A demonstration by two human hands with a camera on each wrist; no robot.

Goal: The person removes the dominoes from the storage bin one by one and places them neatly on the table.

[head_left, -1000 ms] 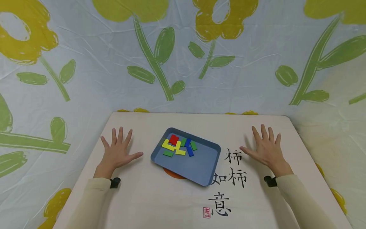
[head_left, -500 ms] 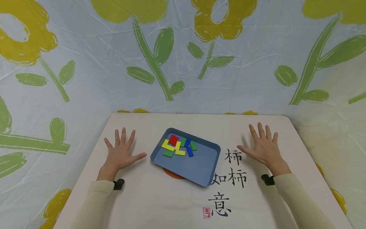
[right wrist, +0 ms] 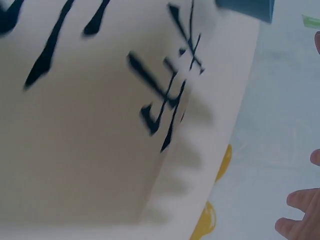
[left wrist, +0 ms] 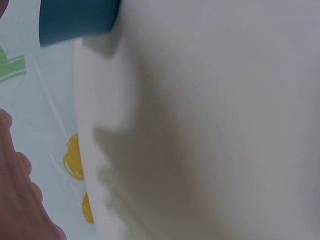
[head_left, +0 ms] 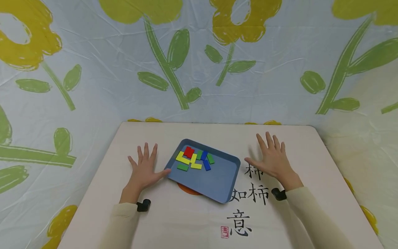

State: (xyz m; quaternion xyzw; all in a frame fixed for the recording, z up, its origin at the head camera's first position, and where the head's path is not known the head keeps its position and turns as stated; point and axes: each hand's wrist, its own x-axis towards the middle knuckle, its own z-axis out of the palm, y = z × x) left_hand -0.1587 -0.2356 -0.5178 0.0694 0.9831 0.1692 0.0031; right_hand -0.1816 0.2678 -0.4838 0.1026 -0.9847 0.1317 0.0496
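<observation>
A blue-grey tray (head_left: 208, 183) lies slanted on the table, with small flat coloured blocks in its far left part. Among them are red blocks (head_left: 188, 152), yellow blocks (head_left: 196, 166), green blocks (head_left: 182, 167) and blue blocks (head_left: 206, 165). My left hand (head_left: 144, 175) is spread to the left of the tray and holds nothing. Its thumb tip overlaps the tray's left rim in the head view; whether it touches, I cannot tell. To the right of the tray, my right hand (head_left: 275, 160) hovers with fingers spread, apart from the rim. The left wrist view catches the tray's edge (left wrist: 80, 20) at the top.
Black brush characters (head_left: 238, 223) and a red seal print (head_left: 225, 232) mark the pale tabletop (head_left: 174, 221). An orange printed shape (head_left: 189, 189) shows partly from under the tray. Flower-patterned cloth (head_left: 273, 86) hangs behind the table and at its sides.
Both hands have moved inward toward the tray, the left one rightward and the right one leftward. Tray and blocks stay in place.
</observation>
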